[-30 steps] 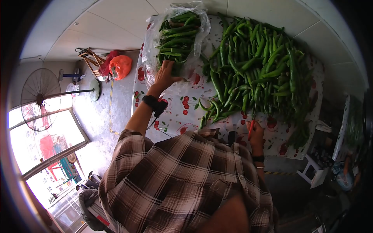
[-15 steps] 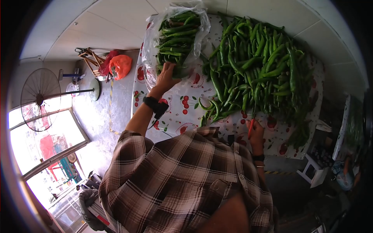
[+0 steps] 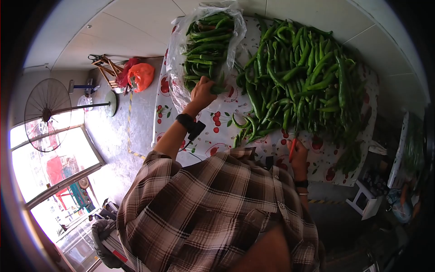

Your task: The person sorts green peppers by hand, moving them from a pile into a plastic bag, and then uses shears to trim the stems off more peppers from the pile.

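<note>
My left hand (image 3: pixel 203 94) is closed on a green chili pepper (image 3: pixel 219 89) at the lower right edge of a clear plastic bag (image 3: pixel 176 68). Inside the bag, long green peppers (image 3: pixel 206 46) lie stacked crosswise in rows. At the table's near edge my right hand (image 3: pixel 299 156) grips red-handled scissors (image 3: pixel 293 148), whose thin blade points toward a big pile of green peppers (image 3: pixel 294 77). Fingers hide part of the scissors. A few loose peppers (image 3: pixel 247 127) lie at the pile's lower left.
A white tablecloth with cherry prints (image 3: pixel 213 136) covers the table, which stands against a tiled wall. On the left are a standing fan (image 3: pixel 47 113), an orange plastic bag (image 3: pixel 141 77) and a bright doorway. A white stool (image 3: pixel 364 201) stands at the right.
My left hand has shifted right and slightly toward me, with the pepper at its fingertips. My right hand and the scissors have stayed in place.
</note>
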### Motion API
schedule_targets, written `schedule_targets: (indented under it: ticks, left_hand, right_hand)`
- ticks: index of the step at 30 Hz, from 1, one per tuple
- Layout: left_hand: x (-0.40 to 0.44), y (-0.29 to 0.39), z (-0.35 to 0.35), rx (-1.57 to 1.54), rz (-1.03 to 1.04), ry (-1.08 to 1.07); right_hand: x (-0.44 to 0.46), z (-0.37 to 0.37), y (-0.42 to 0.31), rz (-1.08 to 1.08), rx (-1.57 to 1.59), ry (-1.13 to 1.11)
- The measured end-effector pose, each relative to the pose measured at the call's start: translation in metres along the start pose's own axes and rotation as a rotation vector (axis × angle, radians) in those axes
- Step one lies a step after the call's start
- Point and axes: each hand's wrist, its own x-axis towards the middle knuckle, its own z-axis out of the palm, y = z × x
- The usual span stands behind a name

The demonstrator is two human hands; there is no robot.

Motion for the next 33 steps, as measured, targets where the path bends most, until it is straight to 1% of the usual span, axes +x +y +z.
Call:
schedule_targets:
  ticks: [4,6,7,9,11,13,14,16,17,19,20,24,26,27,29,30,31,33]
  left_hand:
    - [-0.002,0.001,-0.015,-0.1,-0.049,-0.04]
    - [-0.003,-0.008,-0.021,-0.292,-0.087,-0.023]
    - [-0.002,-0.014,-0.022,-0.29,-0.088,-0.024]
    - [-0.002,-0.026,-0.026,-0.327,-0.004,0.111]
    - [-0.003,-0.033,-0.028,-0.367,-0.019,0.097]
    - [-0.004,-0.035,-0.027,-0.577,-0.224,-0.068]
    - [-0.005,-0.034,-0.026,-0.577,-0.223,-0.067]
    - [-0.009,-0.021,-0.024,-0.325,-0.237,-0.23]
    - [-0.011,-0.014,-0.022,-0.325,-0.236,-0.23]
    - [-0.014,-0.003,-0.017,-0.058,-0.138,-0.241]
    - [-0.017,-0.007,-0.009,-0.06,-0.038,-0.166]
    - [-0.02,-0.005,-0.012,0.014,-0.029,-0.159]
    - [-0.021,-0.008,-0.017,-0.15,-0.033,-0.111]
    - [-0.022,-0.015,-0.015,-0.146,-0.035,-0.114]
    - [-0.021,-0.03,-0.01,-0.656,-0.26,-0.007]
    - [-0.023,-0.004,-0.037,-0.943,-0.447,-0.066]
    - [-0.023,-0.007,-0.037,-0.942,-0.45,-0.063]
    - [-0.022,-0.024,-0.033,-1.438,-0.555,0.133]
  right_hand:
    - [0.002,0.0,0.005,-0.049,-0.017,0.029]
    - [0.002,0.001,0.007,-0.08,-0.032,0.04]
    - [0.002,0.001,0.007,-0.067,-0.038,0.045]
    - [0.001,0.001,0.007,-0.052,-0.043,0.045]
    - [0.002,0.001,0.007,-0.045,-0.057,0.03]
    - [0.003,0.002,0.005,-0.038,-0.043,0.022]
    - [0.003,0.002,0.004,-0.029,-0.03,0.017]
    - [0.004,0.002,0.002,-0.037,-0.031,0.016]
    - [0.004,0.002,0.002,-0.045,-0.034,0.016]
    - [0.003,0.002,-0.001,-0.031,-0.027,0.02]
    - [0.002,0.002,-0.002,-0.019,-0.022,0.021]
    - [0.003,0.0,0.003,-0.032,-0.035,0.026]
    - [0.002,0.0,0.007,-0.044,-0.049,0.041]
    - [0.002,0.0,0.007,-0.04,-0.047,0.039]
    - [0.004,0.0,0.007,-0.067,-0.098,0.039]
    - [0.004,0.0,0.003,-0.067,-0.097,0.034]
    - [0.004,0.0,-0.003,-0.039,-0.097,0.008]
    - [0.005,0.001,-0.011,-0.015,-0.098,-0.022]
